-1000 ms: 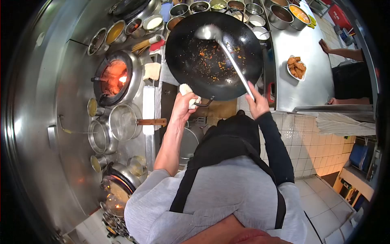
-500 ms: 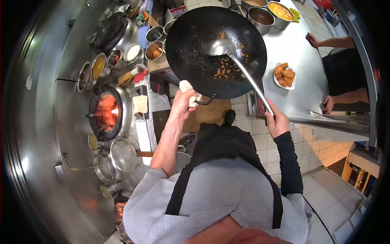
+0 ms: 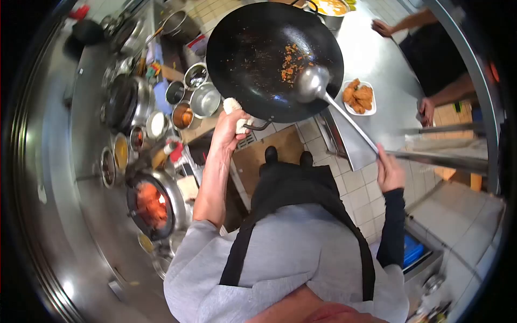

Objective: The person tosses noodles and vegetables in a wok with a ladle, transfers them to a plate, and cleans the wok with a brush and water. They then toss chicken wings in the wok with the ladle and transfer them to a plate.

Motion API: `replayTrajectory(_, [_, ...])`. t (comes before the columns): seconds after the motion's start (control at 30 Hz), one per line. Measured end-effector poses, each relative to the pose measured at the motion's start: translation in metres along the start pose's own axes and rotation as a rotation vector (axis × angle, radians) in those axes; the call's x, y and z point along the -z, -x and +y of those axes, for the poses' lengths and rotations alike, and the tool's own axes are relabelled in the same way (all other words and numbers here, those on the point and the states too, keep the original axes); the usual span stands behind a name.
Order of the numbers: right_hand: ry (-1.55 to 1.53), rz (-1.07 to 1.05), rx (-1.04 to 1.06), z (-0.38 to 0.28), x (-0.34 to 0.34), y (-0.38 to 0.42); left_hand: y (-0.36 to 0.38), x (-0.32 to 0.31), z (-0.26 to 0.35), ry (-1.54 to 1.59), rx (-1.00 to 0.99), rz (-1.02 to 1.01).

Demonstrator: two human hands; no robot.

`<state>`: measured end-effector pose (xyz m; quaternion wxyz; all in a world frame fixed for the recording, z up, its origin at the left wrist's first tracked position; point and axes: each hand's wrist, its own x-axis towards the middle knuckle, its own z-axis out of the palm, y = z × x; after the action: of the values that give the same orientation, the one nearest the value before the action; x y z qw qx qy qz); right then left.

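Note:
My left hand [image 3: 232, 125] is closed around a folded white cloth [image 3: 232, 106] at the near handle of a large black wok [image 3: 242, 70]. The wok is held up off the stove, beside the steel counter. Small orange and brown bits [image 3: 291, 62] lie scattered on its inner surface. In my right hand [image 3: 389, 171] is the end of a long steel ladle [image 3: 312, 82], fingers wrapped round it. The ladle's bowl rests over the right part of the wok, rounded side facing up, near the bits. A white plate of fried pieces [image 3: 358, 98] stands on the counter just right of the wok.
A lit burner [image 3: 152, 203] glows at left. Several pots and bowls, among them a steel pot [image 3: 205, 100], stand left of the wok. Across the steel counter [image 3: 371, 59] is a person in black, one hand [image 3: 383, 28] near its edge. A pot of orange soup [image 3: 331, 7] sits at the back.
The wok has shifted slightly left in view. The ladle's bowl has moved from the wok's middle to its lower right and turned over. My right hand has moved right.

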<state>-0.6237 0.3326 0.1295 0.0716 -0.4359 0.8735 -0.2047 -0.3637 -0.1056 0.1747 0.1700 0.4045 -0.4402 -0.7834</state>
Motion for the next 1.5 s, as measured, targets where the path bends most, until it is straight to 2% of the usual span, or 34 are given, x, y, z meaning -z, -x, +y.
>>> replayTrajectory(0.03, [0.136, -0.035, -0.142, -0.029, 0.02, -0.025, -0.007, 0.0, 0.005, -0.011, 0.007, -0.038])
replayTrajectory(0.07, [0.067, 0.128, -0.101, -0.045, 0.011, -0.045, -0.012, -0.004, 0.009, -0.025, 0.01, -0.055])
replayTrajectory(0.17, [-0.181, 0.371, -0.149, -0.09, -0.053, -0.108, -0.026, -0.019, 0.018, -0.057, -0.004, -0.085])
replayTrajectory(0.2, [-0.407, 0.264, -0.298, -0.095, -0.075, -0.113, -0.035, -0.026, 0.021, -0.07, -0.024, -0.1])
replayTrajectory(0.3, [-0.519, 0.332, -0.188, -0.088, -0.088, -0.069, -0.059, -0.045, 0.033, -0.117, -0.068, -0.146])
replayTrajectory(0.37, [-0.311, 0.283, -0.183, -0.04, -0.084, -0.011, -0.078, -0.048, 0.039, -0.108, -0.037, -0.199])
replayTrajectory(0.43, [-0.118, 0.213, -0.214, -0.016, -0.039, 0.031, -0.086, -0.046, 0.043, -0.145, -0.015, -0.205])
replayTrajectory(0.53, [0.122, 0.167, -0.426, -0.038, 0.001, -0.003, -0.084, -0.054, 0.047, -0.203, 0.011, -0.225])
replayTrajectory(0.57, [0.097, 0.26, -0.441, -0.048, -0.011, -0.028, -0.083, -0.059, 0.045, -0.215, 0.009, -0.227])
replayTrajectory(0.6, [0.045, 0.459, -0.352, -0.053, -0.036, -0.052, -0.082, -0.063, 0.043, -0.225, 0.004, -0.228])
replayTrajectory(0.63, [-0.009, 0.412, -0.475, -0.056, -0.065, -0.073, -0.081, -0.066, 0.042, -0.232, -0.003, -0.226])
replayTrajectory(0.67, [-0.223, 0.365, -0.575, -0.076, -0.072, -0.087, -0.079, -0.071, 0.04, -0.221, -0.014, -0.188])
replayTrajectory(0.7, [-0.373, 0.328, -0.597, -0.084, -0.081, -0.088, -0.081, -0.076, 0.038, -0.215, -0.019, -0.2])
replayTrajectory(0.77, [-0.384, 0.568, -0.313, -0.066, -0.122, -0.046, -0.083, -0.081, 0.037, -0.192, -0.029, -0.211])
replayTrajectory(0.83, [-0.196, 0.46, -0.215, -0.035, -0.086, 0.049, -0.088, -0.086, 0.036, -0.177, -0.044, -0.216])
replayTrajectory(0.9, [-0.044, 0.233, -0.47, -0.029, -0.038, 0.09, -0.086, -0.087, 0.041, -0.18, -0.018, -0.245])
replayTrajectory(1.0, [0.117, 0.271, -0.544, -0.046, -0.018, 0.037, -0.076, -0.09, 0.036, -0.233, -0.042, -0.198])
replayTrajectory(1.07, [0.009, 0.525, -0.407, -0.035, -0.066, -0.01, -0.066, -0.093, 0.029, -0.24, -0.069, -0.168])
replayTrajectory(1.13, [-0.282, 0.43, -0.554, -0.033, -0.107, -0.035, -0.057, -0.101, 0.022, -0.214, -0.089, -0.138])
replayTrajectory(1.23, [-0.351, 0.455, -0.45, -0.029, -0.132, 0.008, -0.061, -0.107, 0.016, -0.171, -0.097, -0.114])
replayTrajectory(1.3, [-0.263, 0.459, -0.371, -0.016, -0.127, 0.064, -0.066, -0.106, 0.012, -0.155, -0.101, -0.11])
replayTrajectory(1.37, [-0.185, 0.408, -0.431, -0.004, -0.103, 0.101, -0.067, -0.109, 0.008, -0.152, -0.118, -0.119])
replayTrajectory(1.47, [0.004, 0.306, -0.549, -0.003, -0.063, 0.082, -0.059, -0.111, 0.001, -0.184, -0.125, -0.073])
replayTrajectory(1.5, [-0.006, 0.349, -0.521, -0.004, -0.066, 0.063, -0.057, -0.111, -0.001, -0.194, -0.125, -0.068])
